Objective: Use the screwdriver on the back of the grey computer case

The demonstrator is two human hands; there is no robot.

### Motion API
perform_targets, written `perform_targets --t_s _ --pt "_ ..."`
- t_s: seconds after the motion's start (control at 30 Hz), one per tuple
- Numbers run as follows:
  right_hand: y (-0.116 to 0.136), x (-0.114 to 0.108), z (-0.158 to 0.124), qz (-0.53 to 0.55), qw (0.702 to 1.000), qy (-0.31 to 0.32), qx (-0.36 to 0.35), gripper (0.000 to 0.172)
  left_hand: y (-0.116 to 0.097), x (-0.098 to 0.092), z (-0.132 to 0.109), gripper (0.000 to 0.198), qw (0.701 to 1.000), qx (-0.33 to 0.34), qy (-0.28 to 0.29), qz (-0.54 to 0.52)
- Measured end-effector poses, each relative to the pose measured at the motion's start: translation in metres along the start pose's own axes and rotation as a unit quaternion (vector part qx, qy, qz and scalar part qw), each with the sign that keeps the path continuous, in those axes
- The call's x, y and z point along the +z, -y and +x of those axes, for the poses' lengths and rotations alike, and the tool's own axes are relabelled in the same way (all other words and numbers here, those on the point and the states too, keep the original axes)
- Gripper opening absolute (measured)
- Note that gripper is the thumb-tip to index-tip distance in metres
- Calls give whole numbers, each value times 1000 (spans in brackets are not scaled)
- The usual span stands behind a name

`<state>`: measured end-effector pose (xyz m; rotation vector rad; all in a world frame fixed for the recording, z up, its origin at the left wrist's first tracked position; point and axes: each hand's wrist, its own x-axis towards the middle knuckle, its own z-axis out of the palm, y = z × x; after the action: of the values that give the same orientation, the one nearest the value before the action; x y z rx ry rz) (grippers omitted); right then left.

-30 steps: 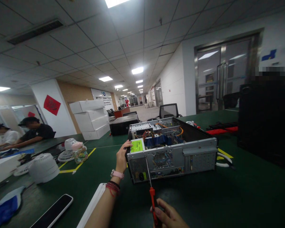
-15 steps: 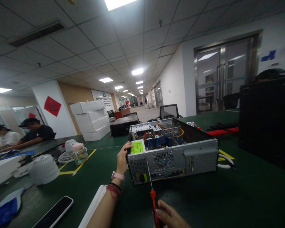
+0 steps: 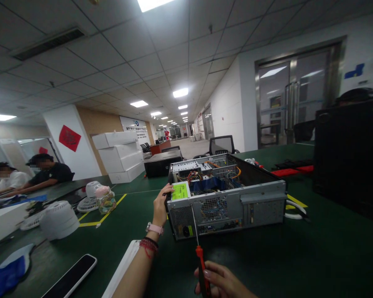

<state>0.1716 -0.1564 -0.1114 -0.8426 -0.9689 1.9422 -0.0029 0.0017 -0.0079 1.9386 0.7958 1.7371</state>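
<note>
1. The open computer case (image 3: 233,202) lies flat on the green worktop (image 3: 267,256) in front of me, its back towards me.
2. I pinch the screwdriver (image 3: 199,251) in the fingers of my right hand (image 3: 220,279), its tip at the case's back.
3. My left hand (image 3: 160,205) rests on the near left corner, fingers bent; I cannot tell whether they grip.
4. A phone (image 3: 71,276) lies to the left; farther off stand a jar (image 3: 105,200) and stacked white boxes (image 3: 119,157).

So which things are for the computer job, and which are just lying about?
For the job:
red-handled screwdriver, in the right hand
open computer case, with the left hand on its corner

Just lying about, it seems:
phone
jar with a pink top
stacked white boxes
</note>
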Motion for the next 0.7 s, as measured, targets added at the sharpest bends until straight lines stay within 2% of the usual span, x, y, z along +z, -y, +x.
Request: perform_targets --t_s 0.13,0.37,0.5,0.7 --pt "-3 -3 5 -8 1000 19 -15 59 2 0 0 37 1000 -1 -2 -2" --pt "-5 -6 7 -25 998 43 -30 54 2 0 0 38 1000 2 0 4" --pt "-6 -4 7 -2 998 38 -43 51 0 0 0 38 1000 -3 -2 7" --pt "1 2 0 19 999 23 -17 48 3 -1 0 37 1000 5 0 2"
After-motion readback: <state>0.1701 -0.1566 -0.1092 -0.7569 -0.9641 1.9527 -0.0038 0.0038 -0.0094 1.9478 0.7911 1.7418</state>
